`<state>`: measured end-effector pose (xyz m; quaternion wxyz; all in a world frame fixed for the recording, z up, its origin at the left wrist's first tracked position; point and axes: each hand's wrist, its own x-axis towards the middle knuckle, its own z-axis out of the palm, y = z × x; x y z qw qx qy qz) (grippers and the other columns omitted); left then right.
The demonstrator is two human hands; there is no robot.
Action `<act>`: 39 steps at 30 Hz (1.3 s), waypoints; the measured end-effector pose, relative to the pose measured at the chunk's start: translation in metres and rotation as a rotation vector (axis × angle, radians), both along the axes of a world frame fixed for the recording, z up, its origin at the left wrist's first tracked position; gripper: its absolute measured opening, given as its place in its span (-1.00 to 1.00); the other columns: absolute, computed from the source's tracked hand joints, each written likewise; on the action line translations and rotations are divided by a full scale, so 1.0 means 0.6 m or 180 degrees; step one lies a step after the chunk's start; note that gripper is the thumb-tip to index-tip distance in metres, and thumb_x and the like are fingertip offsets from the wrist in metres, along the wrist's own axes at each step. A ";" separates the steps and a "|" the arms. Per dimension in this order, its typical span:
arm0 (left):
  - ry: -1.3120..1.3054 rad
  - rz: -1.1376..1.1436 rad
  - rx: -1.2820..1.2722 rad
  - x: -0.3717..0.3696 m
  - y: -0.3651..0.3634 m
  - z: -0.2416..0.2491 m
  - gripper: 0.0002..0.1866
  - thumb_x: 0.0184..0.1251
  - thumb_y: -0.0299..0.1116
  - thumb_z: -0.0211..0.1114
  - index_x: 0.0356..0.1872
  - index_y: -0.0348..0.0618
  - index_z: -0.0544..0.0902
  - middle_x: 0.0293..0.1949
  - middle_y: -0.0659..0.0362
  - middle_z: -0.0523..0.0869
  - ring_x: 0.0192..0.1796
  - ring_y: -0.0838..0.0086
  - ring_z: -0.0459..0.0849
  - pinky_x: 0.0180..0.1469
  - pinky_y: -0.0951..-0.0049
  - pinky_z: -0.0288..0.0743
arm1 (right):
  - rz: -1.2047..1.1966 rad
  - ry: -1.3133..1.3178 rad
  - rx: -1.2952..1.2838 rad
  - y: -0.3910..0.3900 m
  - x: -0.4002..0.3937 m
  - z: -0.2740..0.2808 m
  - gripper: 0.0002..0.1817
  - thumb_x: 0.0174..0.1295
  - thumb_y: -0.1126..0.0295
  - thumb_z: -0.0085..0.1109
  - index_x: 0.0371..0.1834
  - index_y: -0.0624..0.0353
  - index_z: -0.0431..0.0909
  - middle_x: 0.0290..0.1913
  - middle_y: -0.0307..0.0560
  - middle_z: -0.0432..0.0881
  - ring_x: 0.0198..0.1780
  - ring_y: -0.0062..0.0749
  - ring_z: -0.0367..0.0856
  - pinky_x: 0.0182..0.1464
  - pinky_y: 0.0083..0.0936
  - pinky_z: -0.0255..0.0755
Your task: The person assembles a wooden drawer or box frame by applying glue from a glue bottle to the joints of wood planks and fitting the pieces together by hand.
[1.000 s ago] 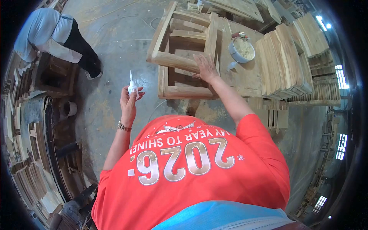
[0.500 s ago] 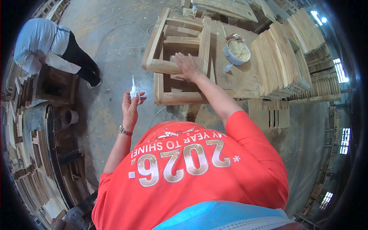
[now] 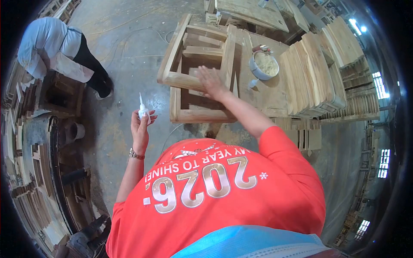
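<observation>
In my left hand (image 3: 141,127), fingers closed around it, is a small white glue bottle (image 3: 143,113) with a long thin nozzle pointing up. That hand is over the floor, left of the woodwork and apart from it. My right hand (image 3: 212,82) lies with fingers stretched out on the near rail of an upper wooden frame (image 3: 183,80). The frame sits tilted on top of another wooden frame (image 3: 202,116). My palm hides part of the rail.
A white tub of sawdust (image 3: 264,65) and a small white bottle (image 3: 253,83) stand on the wooden table (image 3: 269,96). Stacked wooden panels (image 3: 307,73) rise at the right. Another person (image 3: 64,51) bends over woodwork at left. A hose lies on the floor.
My left hand has shifted left and slightly down with the bottle. The right hand stays on the frame rail, its fingers still flat. The whole view has moved slightly.
</observation>
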<state>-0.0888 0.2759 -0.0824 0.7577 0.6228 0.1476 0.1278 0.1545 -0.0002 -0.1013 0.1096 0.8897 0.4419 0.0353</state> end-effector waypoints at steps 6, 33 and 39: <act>-0.0284 -0.0035 -0.0009 0.041 -0.028 0.037 -0.68 0.59 -0.22 0.13 0.13 -0.23 0.39 0.02 -0.04 0.72 -0.01 0.30 0.76 0.05 0.33 0.59 | 0.0493 -0.0027 0.0443 -0.035 0.014 -0.011 0.21 0.08 -0.19 0.37 0.65 0.11 -0.15 0.66 0.10 -0.09 0.68 -0.12 -0.16 0.59 0.10 -0.19; -0.0107 -0.0100 0.0272 0.088 -0.116 0.042 -0.63 0.59 -0.08 0.11 0.12 -0.17 0.41 0.06 -0.01 0.73 0.04 0.32 0.74 0.13 0.30 0.58 | -0.0581 -0.0269 0.2459 -0.281 0.153 -0.025 -0.62 0.31 0.12 0.22 0.05 0.10 0.66 0.35 0.08 0.47 0.37 0.01 0.43 0.39 -0.07 0.29; -0.0092 -0.0057 0.0270 0.098 -0.139 0.053 -0.64 0.59 -0.16 0.14 0.13 -0.24 0.40 0.03 -0.03 0.72 0.00 0.32 0.75 0.09 0.32 0.60 | -0.2883 0.0016 0.2449 -0.460 0.300 -0.030 -0.79 0.15 0.19 0.33 -0.33 0.09 0.75 -0.21 0.10 0.75 -0.06 -0.04 0.72 0.05 -0.21 0.55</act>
